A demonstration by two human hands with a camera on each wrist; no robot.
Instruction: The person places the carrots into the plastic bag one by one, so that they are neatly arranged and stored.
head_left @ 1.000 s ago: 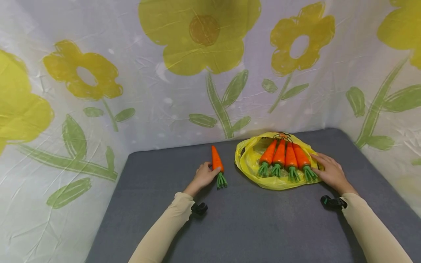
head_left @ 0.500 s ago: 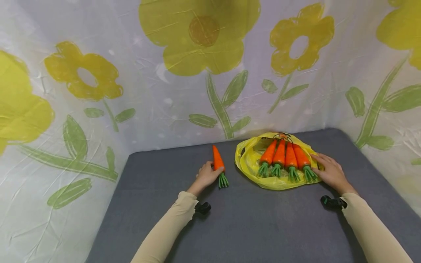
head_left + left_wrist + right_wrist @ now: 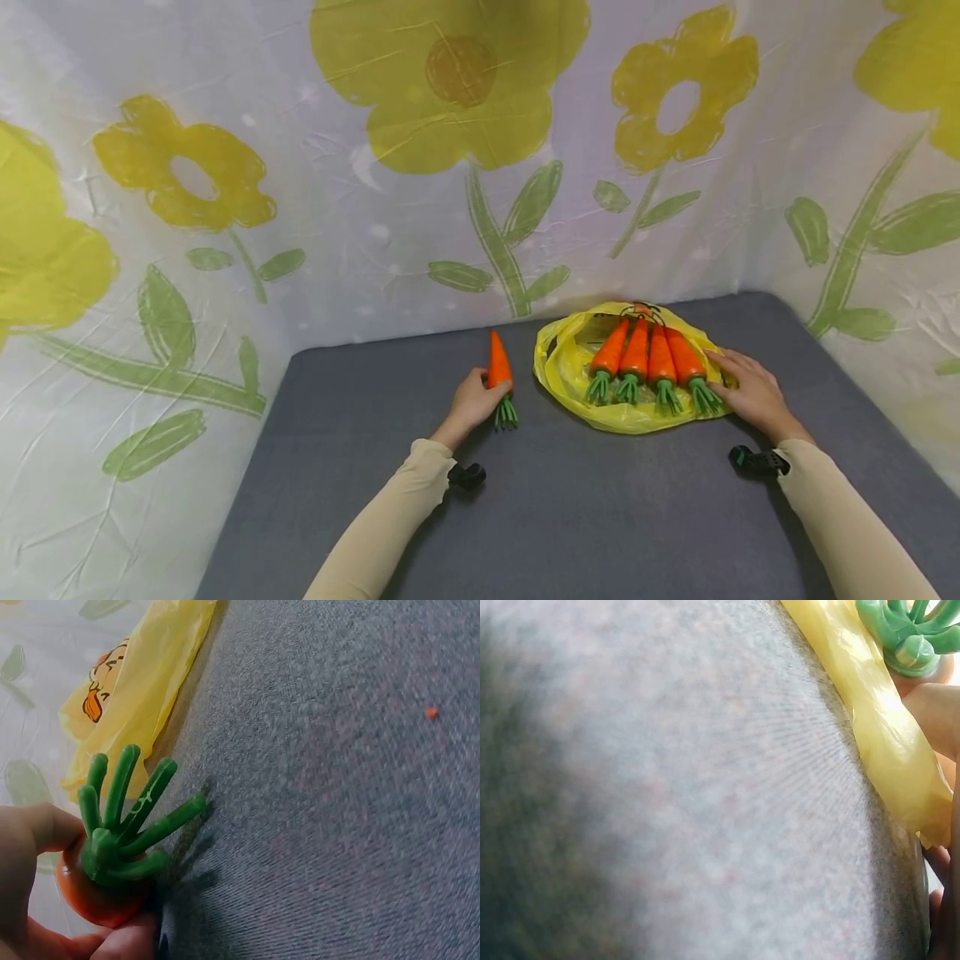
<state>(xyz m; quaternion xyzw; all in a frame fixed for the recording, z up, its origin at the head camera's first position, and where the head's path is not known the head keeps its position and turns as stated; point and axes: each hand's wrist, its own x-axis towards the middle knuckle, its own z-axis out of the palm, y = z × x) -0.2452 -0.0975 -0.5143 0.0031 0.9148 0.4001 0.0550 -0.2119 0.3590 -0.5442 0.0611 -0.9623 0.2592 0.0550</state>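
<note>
My left hand point(image 3: 474, 400) grips an orange toy carrot point(image 3: 498, 363) by its thick end, left of the yellow bag. The carrot's green stalks point(image 3: 124, 817) fan out toward the camera in the left wrist view. Several more toy carrots point(image 3: 633, 354) lie side by side in the open yellow plastic bag point(image 3: 637, 421), stalks toward me. At the bag's right edge, my right hand point(image 3: 753, 394) holds the rim. In the right wrist view the thumb is inside, by the rightmost carrot point(image 3: 922, 664), and the fingers are outside the bag, partly hidden.
A dark grey cloth-covered table point(image 3: 570, 508) lies under everything. Behind it and at the sides hangs a white curtain point(image 3: 337, 250) printed with yellow flowers. A tiny orange speck point(image 3: 431, 713) lies on the cloth in the left wrist view.
My left hand and its carrot have shifted slightly to the right, toward the bag. The right hand, the bag and the carrots in it have stayed in place.
</note>
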